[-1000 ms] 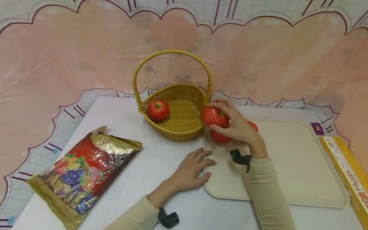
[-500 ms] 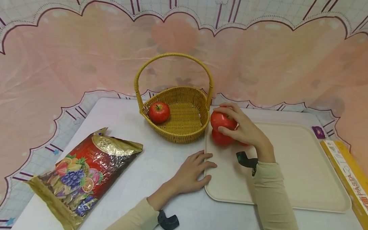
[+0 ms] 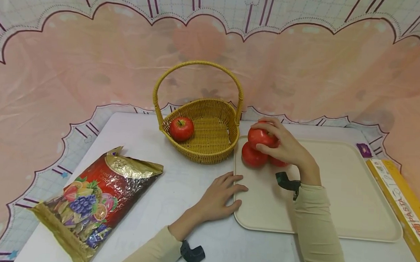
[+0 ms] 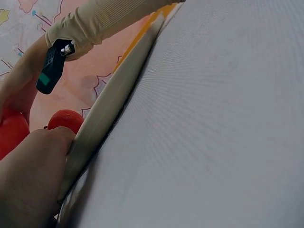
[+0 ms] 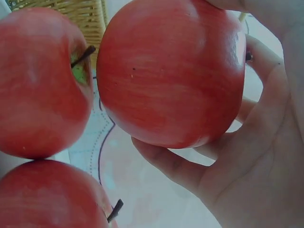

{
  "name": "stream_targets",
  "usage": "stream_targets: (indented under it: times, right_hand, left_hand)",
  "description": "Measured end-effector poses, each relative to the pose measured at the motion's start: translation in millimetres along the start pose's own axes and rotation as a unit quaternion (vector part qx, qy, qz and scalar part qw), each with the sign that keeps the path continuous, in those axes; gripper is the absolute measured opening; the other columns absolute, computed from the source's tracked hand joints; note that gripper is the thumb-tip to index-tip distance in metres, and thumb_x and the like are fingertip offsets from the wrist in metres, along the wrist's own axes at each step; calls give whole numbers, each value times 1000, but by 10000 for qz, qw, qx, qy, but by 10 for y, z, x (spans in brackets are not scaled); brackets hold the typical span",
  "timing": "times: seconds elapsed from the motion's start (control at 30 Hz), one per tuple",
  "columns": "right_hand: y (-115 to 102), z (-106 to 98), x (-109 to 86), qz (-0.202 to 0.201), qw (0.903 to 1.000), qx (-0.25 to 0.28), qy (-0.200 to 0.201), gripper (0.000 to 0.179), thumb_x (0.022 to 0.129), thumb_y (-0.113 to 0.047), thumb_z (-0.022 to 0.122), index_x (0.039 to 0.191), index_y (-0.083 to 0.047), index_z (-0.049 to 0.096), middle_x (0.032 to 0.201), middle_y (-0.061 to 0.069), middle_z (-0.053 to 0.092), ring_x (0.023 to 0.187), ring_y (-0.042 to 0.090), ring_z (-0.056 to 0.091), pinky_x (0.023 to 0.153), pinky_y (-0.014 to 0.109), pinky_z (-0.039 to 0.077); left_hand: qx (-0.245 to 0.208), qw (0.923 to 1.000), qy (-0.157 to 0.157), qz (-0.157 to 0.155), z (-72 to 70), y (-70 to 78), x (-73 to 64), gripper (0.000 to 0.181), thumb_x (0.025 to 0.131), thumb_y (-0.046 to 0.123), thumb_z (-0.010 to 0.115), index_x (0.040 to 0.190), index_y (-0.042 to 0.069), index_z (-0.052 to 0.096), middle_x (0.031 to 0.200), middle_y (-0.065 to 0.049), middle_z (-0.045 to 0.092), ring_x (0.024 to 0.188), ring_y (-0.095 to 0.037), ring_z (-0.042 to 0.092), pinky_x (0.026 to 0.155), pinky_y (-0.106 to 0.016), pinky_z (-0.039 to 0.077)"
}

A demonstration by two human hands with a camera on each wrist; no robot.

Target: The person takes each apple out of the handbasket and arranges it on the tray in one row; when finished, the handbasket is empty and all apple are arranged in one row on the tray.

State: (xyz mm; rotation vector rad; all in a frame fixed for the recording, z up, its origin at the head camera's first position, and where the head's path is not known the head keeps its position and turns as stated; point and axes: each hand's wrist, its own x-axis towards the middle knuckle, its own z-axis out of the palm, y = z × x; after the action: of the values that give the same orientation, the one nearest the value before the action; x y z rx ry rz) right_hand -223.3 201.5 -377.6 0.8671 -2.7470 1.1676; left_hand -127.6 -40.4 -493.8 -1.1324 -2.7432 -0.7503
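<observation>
Over the far left corner of a beige tray, the right hand holds a red apple — fingers on 1 side, thumb on the other. On the tray just below sit 2 more: a nearer apple and a partly hidden apple. From the right wrist, these 2 touch each other; whether the held 1 touches them, I cannot tell. The left hand lies wide, fingers spread, their tips over the tray's left rim. Just beside that corner, a wicker basket stands with its handle up and 1 basket apple at its left side. On the white table, a candy bag lies well to the left — a pasta box lies along the tray's right side, near a small purple packet.
</observation>
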Motion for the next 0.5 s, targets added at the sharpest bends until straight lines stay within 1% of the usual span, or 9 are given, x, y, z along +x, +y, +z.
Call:
stream_targets:
  times: [0.3,0.5]
  right_hand:
    - [65,-47,-36,234,9997,44,-17,48,81,-21,72,126,-27,55,142,3,36,122,32,45,96,61,43]
    - [86,-77,-68,411,9991,59,21,50,81,-22,73,127,-27,55,141,2,36,122,31,44,95,62,43]
  left_hand:
    - [45,10000,38,41,27,-23,-6,34,91,35,52,124,30,56,145,0,42,140,-28,31,112,-46,31]
    - [-29,10000,-29,8,15,-13,-8,34,91,35,53,125,30,56,146,0,41,141,-28,29,112,-46,30]
